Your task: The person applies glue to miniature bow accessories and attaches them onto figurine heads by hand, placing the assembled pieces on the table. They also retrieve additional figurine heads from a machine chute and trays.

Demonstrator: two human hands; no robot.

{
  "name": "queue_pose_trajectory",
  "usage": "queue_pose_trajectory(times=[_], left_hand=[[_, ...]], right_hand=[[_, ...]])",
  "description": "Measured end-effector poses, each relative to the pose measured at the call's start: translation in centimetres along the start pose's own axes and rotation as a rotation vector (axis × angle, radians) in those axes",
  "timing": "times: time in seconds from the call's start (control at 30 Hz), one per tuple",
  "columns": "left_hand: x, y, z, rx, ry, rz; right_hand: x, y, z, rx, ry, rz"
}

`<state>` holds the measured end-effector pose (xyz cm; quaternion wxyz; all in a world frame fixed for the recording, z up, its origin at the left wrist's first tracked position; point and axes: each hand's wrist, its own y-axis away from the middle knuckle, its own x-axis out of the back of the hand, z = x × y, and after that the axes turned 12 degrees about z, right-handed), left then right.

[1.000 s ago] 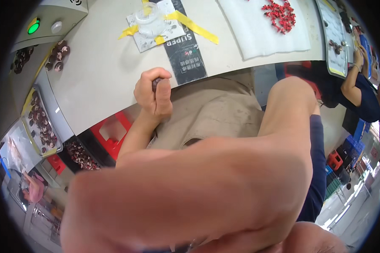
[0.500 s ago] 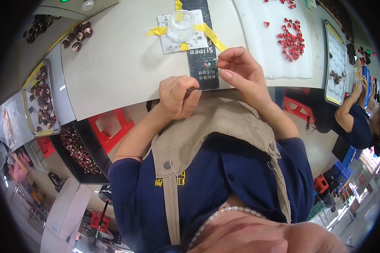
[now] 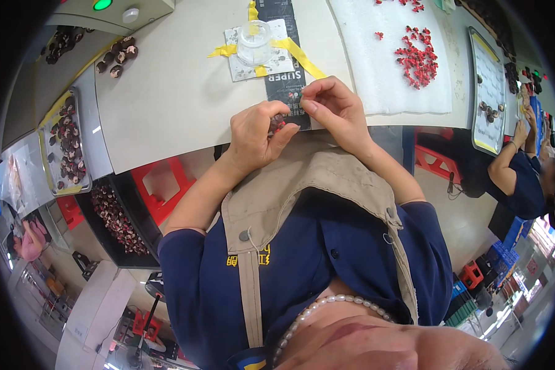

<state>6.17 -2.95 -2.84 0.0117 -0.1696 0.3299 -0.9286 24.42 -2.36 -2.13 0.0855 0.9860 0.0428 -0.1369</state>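
Note:
Curled around a small dark brown and red piece [image 3: 276, 122], my left hand [image 3: 254, 132] is over the table's front edge. My right hand [image 3: 336, 111] is just to its right, thumb and forefinger pinched together. Whatever sits between those fingertips is too small to name. Beyond my hands, a clear round plastic cup [image 3: 254, 44] stands on a speckled white square tile [image 3: 279, 65], fixed with yellow tape [image 3: 302, 57]. A dark printed strip [image 3: 283, 92] runs under the tile toward me.
Small red pieces [image 3: 418, 61] lie on a white foam sheet [image 3: 376, 92] at right. Brown round pieces [image 3: 120, 55] sit at far left. Trays [image 3: 54, 176] [image 3: 488, 139] flank the table. A black bin [image 3: 120, 225] and red stool [image 3: 163, 191] are below left; a co-worker [image 3: 515, 176] works at right.
My right hand has moved left and its fingertips have come together. My left hand has turned and opened slightly, so the red part of the piece now shows. The view has shifted slightly.

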Motion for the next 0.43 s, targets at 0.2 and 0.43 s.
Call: queue_pose_trajectory(times=[0.2,0.43], left_hand=[[-0.2,-0.05,0.37,0.046,-0.014,0.025],[0.21,0.54,0.65,0.19,0.044,0.094]], right_hand=[[0.26,0.21,0.08,0.017,-0.006,-0.027],[0.06,0.2,0.22,0.04,-0.013,-0.038]])
